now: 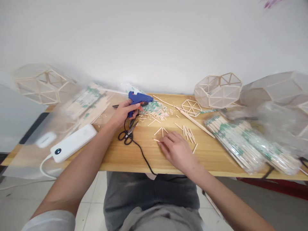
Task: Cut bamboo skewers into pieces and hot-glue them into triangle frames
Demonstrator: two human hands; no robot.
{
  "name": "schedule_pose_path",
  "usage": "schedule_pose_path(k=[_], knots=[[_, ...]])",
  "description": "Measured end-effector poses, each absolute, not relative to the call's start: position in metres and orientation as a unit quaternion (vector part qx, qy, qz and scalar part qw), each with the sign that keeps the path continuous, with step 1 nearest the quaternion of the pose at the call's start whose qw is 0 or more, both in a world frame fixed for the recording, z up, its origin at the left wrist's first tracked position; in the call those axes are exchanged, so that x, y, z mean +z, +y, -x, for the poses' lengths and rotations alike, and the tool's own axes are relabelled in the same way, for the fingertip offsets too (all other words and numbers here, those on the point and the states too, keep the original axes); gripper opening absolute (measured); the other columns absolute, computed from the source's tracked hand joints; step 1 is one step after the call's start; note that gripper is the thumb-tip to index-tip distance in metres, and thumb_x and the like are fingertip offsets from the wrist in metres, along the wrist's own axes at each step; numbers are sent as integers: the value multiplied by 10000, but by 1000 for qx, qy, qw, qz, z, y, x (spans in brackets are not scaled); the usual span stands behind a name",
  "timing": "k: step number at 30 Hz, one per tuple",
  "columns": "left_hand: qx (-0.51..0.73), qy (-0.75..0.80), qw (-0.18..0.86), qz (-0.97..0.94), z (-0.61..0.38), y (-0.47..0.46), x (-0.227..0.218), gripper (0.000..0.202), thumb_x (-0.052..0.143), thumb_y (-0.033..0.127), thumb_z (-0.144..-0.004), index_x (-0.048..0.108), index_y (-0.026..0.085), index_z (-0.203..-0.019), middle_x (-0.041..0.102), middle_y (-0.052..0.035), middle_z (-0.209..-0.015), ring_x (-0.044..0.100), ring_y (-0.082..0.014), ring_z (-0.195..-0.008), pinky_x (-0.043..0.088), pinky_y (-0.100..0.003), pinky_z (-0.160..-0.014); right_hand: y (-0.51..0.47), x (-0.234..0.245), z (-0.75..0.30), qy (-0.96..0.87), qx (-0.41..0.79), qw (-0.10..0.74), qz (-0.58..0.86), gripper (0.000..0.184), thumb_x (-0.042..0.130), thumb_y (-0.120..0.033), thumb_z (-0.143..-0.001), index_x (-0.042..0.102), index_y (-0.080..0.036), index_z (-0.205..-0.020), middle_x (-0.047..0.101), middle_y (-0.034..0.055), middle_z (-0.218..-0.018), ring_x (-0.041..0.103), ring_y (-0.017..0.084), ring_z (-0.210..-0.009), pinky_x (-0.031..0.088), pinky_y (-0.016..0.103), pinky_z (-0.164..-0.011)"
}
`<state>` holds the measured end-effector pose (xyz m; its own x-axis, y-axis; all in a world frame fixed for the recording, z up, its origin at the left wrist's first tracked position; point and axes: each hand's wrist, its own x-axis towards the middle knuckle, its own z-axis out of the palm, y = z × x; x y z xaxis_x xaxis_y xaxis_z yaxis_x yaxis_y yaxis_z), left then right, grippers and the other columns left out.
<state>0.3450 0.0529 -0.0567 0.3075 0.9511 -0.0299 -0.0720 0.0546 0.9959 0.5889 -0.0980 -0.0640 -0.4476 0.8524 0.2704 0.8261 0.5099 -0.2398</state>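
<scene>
My left hand is wrapped round the grip of a blue hot glue gun, its nozzle pointing right above a heap of stick offcuts. A pale glue stick runs out of its rear. My right hand is low over the table, thumb and fingertips closed on a short wooden stick. That stick lies by a small fan of joined sticks, partly covered by my fingers. Just right of this hand lie several loose short sticks. Black-handled scissors rest below the glue gun.
Stick frames stand at the back: a faceted one right, another left. A flat hexagonal frame lies near the wall. Bagged sticks are on the right, a white power bank on the left. A black cord crosses the front edge.
</scene>
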Motion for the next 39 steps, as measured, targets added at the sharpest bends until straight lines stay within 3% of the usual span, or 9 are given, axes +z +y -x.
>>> schedule_pose_path(k=[6,11,13,18,25,30,36,39], knots=[[420,414,594,-546,-347,50,-58,238,773,400,-803,690,178,-819,620,-24,-639,442,-96,-483,265,-237,-432,-96,-71,-580,-833,40,192,517,134,597,-217,-1012,680,-196,-910,699,98,-889,611,271,-877,514,406,-803],[398,418,596,-559,-348,49,-54,282,763,445,-819,700,170,-804,519,7,-519,407,-95,-450,260,-235,-425,-92,-66,-592,-830,64,190,520,49,639,-207,-978,681,-196,-955,706,101,-962,626,282,-923,520,416,-825],[395,419,597,-559,-348,49,-52,291,765,450,-812,708,165,-820,562,-5,-554,417,-94,-455,260,-235,-423,-87,-63,-601,-826,83,200,520,54,658,-236,-973,685,-189,-974,714,107,-998,640,283,-928,520,418,-823],[390,416,597,-565,-349,48,-48,317,794,452,-774,711,151,-829,691,-57,-764,457,-81,-493,280,-231,-435,-60,-51,-627,-792,96,280,535,144,581,-275,-1026,669,-205,-937,714,63,-875,665,219,-809,500,350,-742],[358,409,592,-595,-345,48,-47,375,787,502,-782,704,137,-801,671,-58,-747,452,-79,-501,299,-233,-456,-20,-61,-647,-869,43,297,393,140,554,-233,-1025,667,-195,-952,699,72,-858,638,203,-774,484,327,-705],[339,410,595,-602,-344,48,-45,373,772,498,-812,705,132,-792,638,-40,-717,445,-76,-516,308,-228,-472,-26,-72,-642,-859,106,327,379,72,609,-213,-993,658,-214,-940,660,40,-787,606,189,-729,477,319,-674],[334,415,577,-619,-342,48,-49,383,759,498,-839,741,118,-797,618,-38,-672,445,-86,-529,309,-235,-496,-34,-73,-636,-878,170,322,311,85,668,-182,-937,663,-223,-1011,692,73,-935,609,224,-854,509,397,-790],[330,421,572,-621,-340,48,-51,382,758,502,-837,743,124,-784,543,-8,-579,431,-91,-512,294,-233,-494,-38,-73,-632,-889,184,304,290,126,703,-210,-920,667,-227,-1040,691,79,-1002,607,240,-922,514,435,-854]])
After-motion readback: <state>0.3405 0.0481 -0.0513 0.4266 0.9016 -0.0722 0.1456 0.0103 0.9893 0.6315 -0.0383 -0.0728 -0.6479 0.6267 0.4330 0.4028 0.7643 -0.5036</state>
